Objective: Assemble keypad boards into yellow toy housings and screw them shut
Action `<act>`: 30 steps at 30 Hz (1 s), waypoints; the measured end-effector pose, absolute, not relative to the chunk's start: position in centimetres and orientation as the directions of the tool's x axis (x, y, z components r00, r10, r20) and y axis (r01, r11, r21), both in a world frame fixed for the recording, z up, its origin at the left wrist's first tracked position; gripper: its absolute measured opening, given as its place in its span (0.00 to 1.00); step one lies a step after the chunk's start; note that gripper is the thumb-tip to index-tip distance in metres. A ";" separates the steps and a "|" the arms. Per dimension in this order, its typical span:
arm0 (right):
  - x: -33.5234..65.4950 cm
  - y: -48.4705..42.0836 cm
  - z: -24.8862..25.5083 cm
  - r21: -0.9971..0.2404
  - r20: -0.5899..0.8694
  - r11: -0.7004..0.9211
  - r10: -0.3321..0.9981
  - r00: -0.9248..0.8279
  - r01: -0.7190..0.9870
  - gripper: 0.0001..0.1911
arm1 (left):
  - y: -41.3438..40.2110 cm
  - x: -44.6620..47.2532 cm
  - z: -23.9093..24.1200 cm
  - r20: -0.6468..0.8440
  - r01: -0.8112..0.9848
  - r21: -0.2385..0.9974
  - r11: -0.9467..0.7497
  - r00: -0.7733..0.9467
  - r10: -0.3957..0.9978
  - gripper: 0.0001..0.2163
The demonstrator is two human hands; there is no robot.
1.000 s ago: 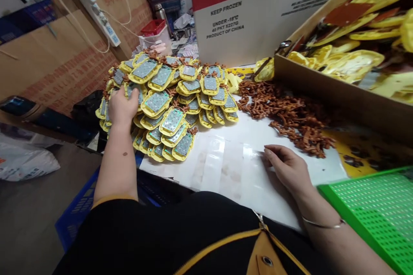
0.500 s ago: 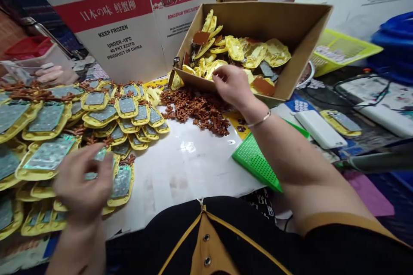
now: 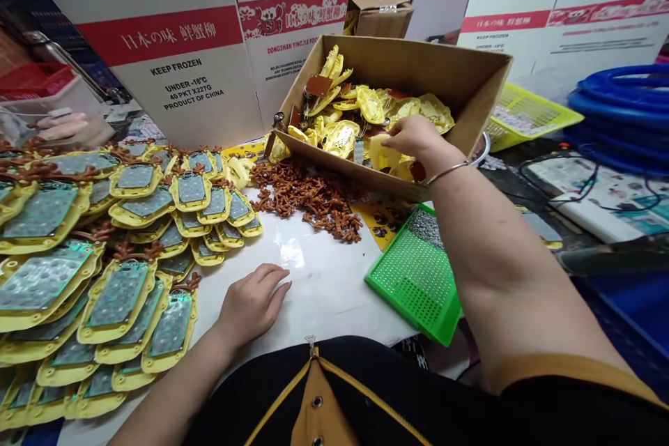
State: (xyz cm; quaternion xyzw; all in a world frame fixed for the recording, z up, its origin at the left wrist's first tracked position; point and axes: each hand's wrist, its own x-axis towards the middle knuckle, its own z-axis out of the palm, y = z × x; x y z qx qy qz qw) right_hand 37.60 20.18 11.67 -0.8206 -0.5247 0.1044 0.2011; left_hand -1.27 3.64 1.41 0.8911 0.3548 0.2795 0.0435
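My right hand reaches over the front wall of a tilted cardboard box, its fingers closed on a pale yellow plastic shell. More yellow shells lie jumbled inside, among brown and grey flat pieces. On the white work surface, my left hand rests with nothing in it, thumb apart from the loosely bent fingers. Left of it lie stacked yellow shells with grey-green circuit boards and brown antler-shaped tops. Below the box spreads a heap of small brown antler-shaped pieces.
A green perforated basket holding small metal bits sits under my right forearm. Behind stand white printed cartons. To the right are a yellow basket, a blue coil and cables. A white tub is at far left.
My left hand has moved right, from over the stacked shells onto the white surface. My right hand has shifted rightward at the box and now grips a yellow shell. The view has shifted slightly.
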 end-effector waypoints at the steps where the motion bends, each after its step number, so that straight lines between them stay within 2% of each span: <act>1: 37.7 19.6 12.2 -0.546 0.083 -0.344 0.885 0.458 0.764 0.07 | 3.6 -1.2 1.3 0.472 0.604 0.267 -0.751 0.597 0.648 0.08; 4: 37.7 17.8 13.9 -0.851 0.150 -0.180 0.816 0.558 0.493 0.07 | 3.2 -1.0 1.3 0.454 0.596 0.277 -0.754 0.610 0.649 0.08; 6: 37.4 17.0 15.1 -0.920 0.166 -0.088 0.796 0.582 0.382 0.06 | 3.0 -0.8 1.3 0.431 0.590 0.314 -0.744 0.609 0.665 0.08; 8: 37.0 16.5 16.0 -0.951 0.201 0.017 0.792 0.577 0.308 0.06 | 3.0 -0.3 1.4 0.388 0.573 0.410 -0.709 0.594 0.705 0.08; 11: 35.4 15.6 16.6 -0.937 0.347 0.260 0.780 0.521 0.235 0.08 | 3.4 0.9 1.9 0.219 0.528 0.661 -0.533 0.544 0.810 0.10; 13: 33.2 14.3 16.3 -0.874 0.486 0.408 0.746 0.454 0.266 0.07 | 3.9 1.9 2.5 0.040 0.444 0.846 -0.296 0.501 0.865 0.14; 15: 30.2 12.2 15.4 -0.779 0.624 0.517 0.693 0.360 0.356 0.07 | 4.6 3.0 3.5 -0.133 0.235 0.972 0.018 0.482 0.866 0.23; 17: 26.6 9.6 13.7 -0.637 0.759 0.598 0.598 0.259 0.486 0.06 | 5.3 3.9 4.5 -0.218 -0.060 0.956 0.286 0.505 0.835 0.32; 20: 21.7 5.7 10.1 -0.386 0.872 0.673 0.489 0.013 0.631 0.03 | 6.0 4.6 5.6 -0.183 -0.368 0.813 0.451 0.574 0.798 0.39; 22: 19.5 3.8 7.5 -0.242 0.877 0.703 0.454 -0.160 0.669 0.03 | 6.3 4.5 6.0 -0.155 -0.488 0.735 0.471 0.555 0.817 0.38; 25: 17.9 2.0 4.3 -0.067 0.823 0.730 0.425 -0.376 0.680 0.07 | 6.1 3.9 5.6 -0.221 -0.531 0.670 0.519 0.525 0.822 0.35; 26: 17.8 1.6 3.6 -0.049 0.807 0.750 0.419 -0.416 0.660 0.07 | 5.9 3.5 5.4 -0.250 -0.514 0.663 0.545 0.534 0.808 0.34; 28: 17.9 1.1 2.6 -0.098 0.819 0.800 0.403 -0.409 0.592 0.08 | 5.6 2.5 4.8 -0.278 -0.477 0.669 0.569 0.549 0.788 0.31; 30: 18.3 0.8 1.9 -0.272 0.857 0.809 0.450 -0.251 0.521 0.15 | 5.4 1.5 4.3 -0.261 -0.457 0.700 0.549 0.552 0.792 0.30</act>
